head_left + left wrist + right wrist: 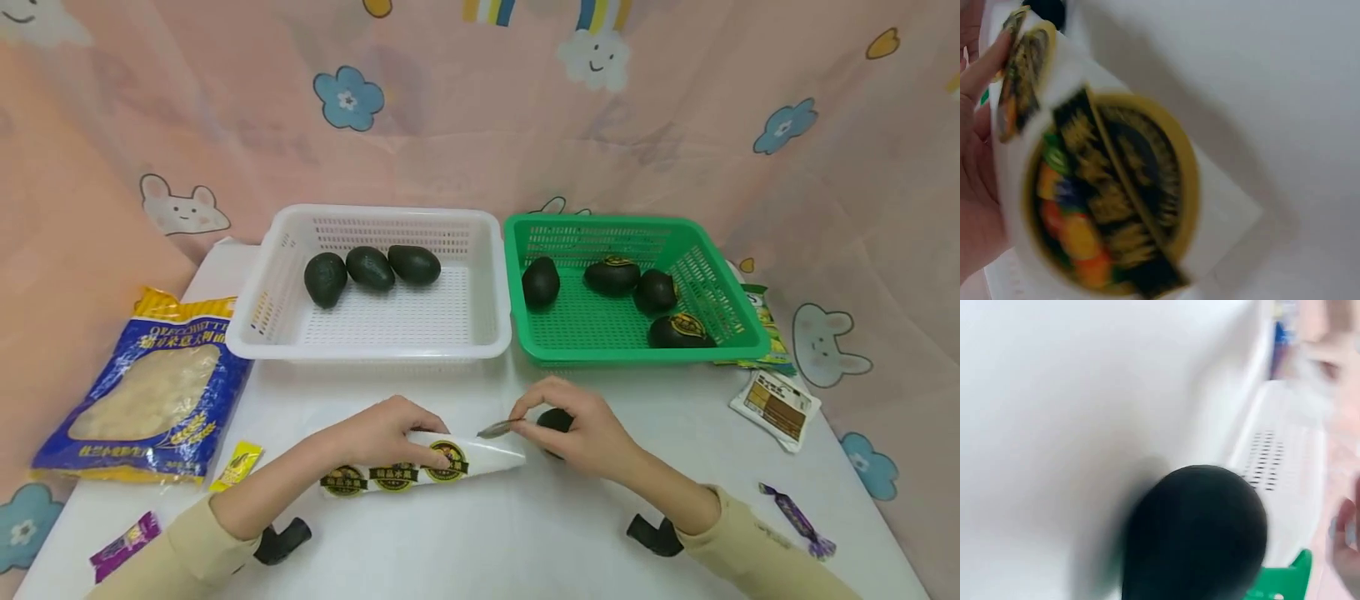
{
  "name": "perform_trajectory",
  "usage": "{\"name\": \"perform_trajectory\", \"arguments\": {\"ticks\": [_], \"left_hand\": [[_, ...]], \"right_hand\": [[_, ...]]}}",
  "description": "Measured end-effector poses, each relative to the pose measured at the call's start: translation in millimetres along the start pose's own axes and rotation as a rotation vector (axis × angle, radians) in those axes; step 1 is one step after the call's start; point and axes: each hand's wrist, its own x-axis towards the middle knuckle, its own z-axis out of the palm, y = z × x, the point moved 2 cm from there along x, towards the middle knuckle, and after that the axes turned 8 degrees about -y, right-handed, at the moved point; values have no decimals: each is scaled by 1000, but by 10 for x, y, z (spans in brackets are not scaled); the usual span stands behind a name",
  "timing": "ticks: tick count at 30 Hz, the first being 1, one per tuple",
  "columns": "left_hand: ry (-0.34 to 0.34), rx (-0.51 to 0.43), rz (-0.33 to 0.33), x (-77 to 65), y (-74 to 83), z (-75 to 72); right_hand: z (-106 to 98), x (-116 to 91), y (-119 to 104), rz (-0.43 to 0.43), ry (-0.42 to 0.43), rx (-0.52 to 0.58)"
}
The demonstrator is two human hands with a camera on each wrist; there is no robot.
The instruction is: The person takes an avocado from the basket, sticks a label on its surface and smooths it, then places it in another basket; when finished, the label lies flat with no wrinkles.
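Note:
My left hand (pixel 386 433) grips a white strip of stickers (pixel 487 457), thumb on top, at the front middle of the table. Round black-and-gold fruit labels run along the strip, and one label (pixel 1110 194) looms large and blurred in the left wrist view. Just right of the strip, my right hand (pixel 588 425) pinches a single peeled sticker (pixel 495 430) between thumb and index finger, seen nearly edge-on. A dark avocado (pixel 555 419) lies on the table behind the right fingers, partly hidden by them; this dark avocado (pixel 1197 531) fills the lower right wrist view.
Behind the hands stand a white basket (pixel 367 350) with three avocados and a green basket (pixel 645 356) with several, some bearing labels. At left lie a pasta bag (pixel 142 392), a yellow packet (pixel 238 465) and a purple packet (pixel 125 546). At right are a white packet (pixel 776 408) and a purple candy (pixel 797 521).

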Motion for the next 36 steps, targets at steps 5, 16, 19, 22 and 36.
{"name": "perform_trajectory", "arguments": {"ticks": [5,16,19,22,36], "left_hand": [[176,14,29,121,153,99],[302,-265,-9,960,607,370],[280,-199,-47,1092,590,435],[247,-183,-113,1142,549,458],[173,201,125,1053,458,362]], "right_hand": [[-131,-107,54,374,-50,292],[-382,-544,216,559,-60,103],[-381,-614,310,563,-90,52],[-377,-638,422,551,-76,-9],[-185,-440,758,498,-164,153]]}}
